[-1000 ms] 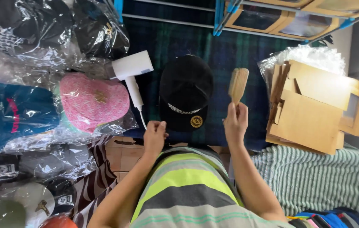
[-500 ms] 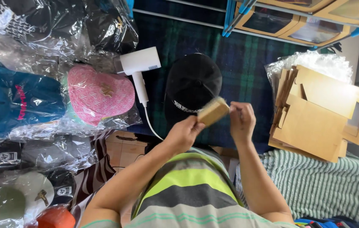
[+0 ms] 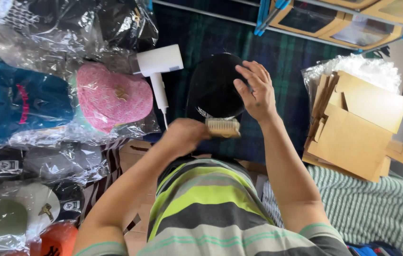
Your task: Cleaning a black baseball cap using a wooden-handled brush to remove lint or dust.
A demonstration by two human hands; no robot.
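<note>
**Entry: black cap, brush and two hands over plaid cloth**

Left hand (image 3: 182,135): forearm rising from lower left, wrist bent inward, fist blurred. Fingers closed around the handle end of a pale wooden brush with light bristles (image 3: 223,127); the handle itself is hidden inside the grip. Bristle face turned toward the camera, at the near edge of the cap.

Right hand (image 3: 253,90): forearm rising from lower right, palm down on the right side of a black fabric baseball cap (image 3: 213,85). Fingers spread moderately wide and resting on the crown; nothing gripped. The cap's brim is covered by the brush and the left hand.

Cap lies on a dark green and blue plaid cloth (image 3: 282,61), centre of view.

Adjacent items: white hair dryer (image 3: 159,66) just left of the cap; pink patterned cap in clear plastic (image 3: 113,97); stack of flat brown cardboard boxes (image 3: 362,123), right, cut off at the frame edge.
</note>
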